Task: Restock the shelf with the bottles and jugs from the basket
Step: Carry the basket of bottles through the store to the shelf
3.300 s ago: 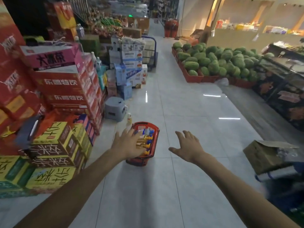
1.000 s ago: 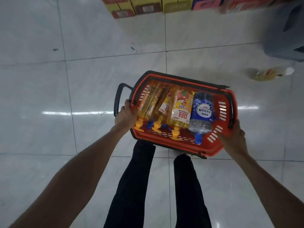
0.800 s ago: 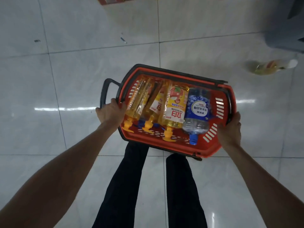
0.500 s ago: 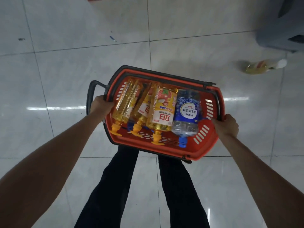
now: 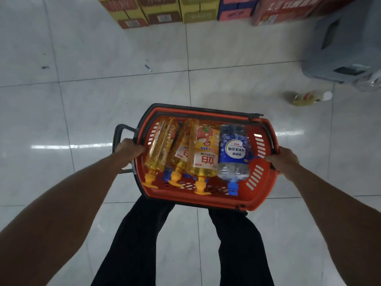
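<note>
Fingers (image 5: 138,150) of both hands curl round the sides of the basket (image 5: 206,200); nothing is shelved yet.

Head view: the left hand (image 5: 129,150) grips the left rim by the dark handle and the right hand (image 5: 284,158) grips the right rim, holding the red basket above the floor (image 5: 82,112). Inside lie three yellow bottles (image 5: 204,159) and a blue-labelled bottle (image 5: 234,155), caps toward the near side. No shelf is in view, so I judge restocking has not begun and all four are left to place. A loose bottle (image 5: 305,98) lies on the floor, far right.
</note>
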Available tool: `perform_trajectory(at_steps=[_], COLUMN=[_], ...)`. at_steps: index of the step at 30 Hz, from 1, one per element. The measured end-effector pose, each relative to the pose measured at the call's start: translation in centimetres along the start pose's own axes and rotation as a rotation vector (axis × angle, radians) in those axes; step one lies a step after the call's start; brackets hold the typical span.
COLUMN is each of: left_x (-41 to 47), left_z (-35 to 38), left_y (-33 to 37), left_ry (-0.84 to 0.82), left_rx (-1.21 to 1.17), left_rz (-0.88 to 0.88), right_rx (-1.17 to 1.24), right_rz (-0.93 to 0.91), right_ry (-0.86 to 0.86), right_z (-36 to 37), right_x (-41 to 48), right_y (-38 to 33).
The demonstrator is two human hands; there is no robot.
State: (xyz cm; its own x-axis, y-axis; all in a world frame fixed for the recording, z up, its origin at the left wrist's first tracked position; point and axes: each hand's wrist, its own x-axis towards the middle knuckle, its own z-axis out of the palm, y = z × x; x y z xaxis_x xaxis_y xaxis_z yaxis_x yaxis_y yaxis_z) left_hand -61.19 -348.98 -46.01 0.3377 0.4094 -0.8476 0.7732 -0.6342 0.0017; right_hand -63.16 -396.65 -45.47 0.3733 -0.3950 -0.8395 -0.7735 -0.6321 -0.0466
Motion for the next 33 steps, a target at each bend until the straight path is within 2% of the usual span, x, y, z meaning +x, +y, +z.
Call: perform_trajectory(at_steps=[8, 15, 18, 21, 25, 28, 33], left_x=[-18.8, -28.4, -29.8, -29.7, -27.7, -26.0, -24.4], left_z=[-11.4, -20.6, -23.8, -26.2, -30.0, -32.9, -37.2], left_y=[-6.7, -13.4, -15.8, -18.1, -21.7, -24.4, -27.8], left_ry=[0.057, 0.128, 0.151, 0.131, 0.081, 0.118, 0.181], left_rx=[-0.152, -0.253, -0.269, -0.409, -0.535, -0.566, -0.673], left_rz=[0.021, 0.143, 0.19, 0.17, 0.079, 0.011, -0.076], right_rx=[-0.177, -0.248, -0.251, -0.257, -0.299, -0.337, -0.392], right_rz=[-0.143, -0.134, -0.124, -0.187, -0.264, -0.279, -0.419], right_ry=[0.046, 0.176, 0.255, 0.324, 0.328, 0.307, 0.251], right_z=[-12.5, -15.9, -14.5, -12.3, -9.2, -6.8, -4.6], right_x=[-20.3, -36.7, -41.4, -44.4, -47.1, -48.3, -48.9], right_y=[-5.8, -10.6, -13.0, -16.8, -22.2, -26.3, -36.2])
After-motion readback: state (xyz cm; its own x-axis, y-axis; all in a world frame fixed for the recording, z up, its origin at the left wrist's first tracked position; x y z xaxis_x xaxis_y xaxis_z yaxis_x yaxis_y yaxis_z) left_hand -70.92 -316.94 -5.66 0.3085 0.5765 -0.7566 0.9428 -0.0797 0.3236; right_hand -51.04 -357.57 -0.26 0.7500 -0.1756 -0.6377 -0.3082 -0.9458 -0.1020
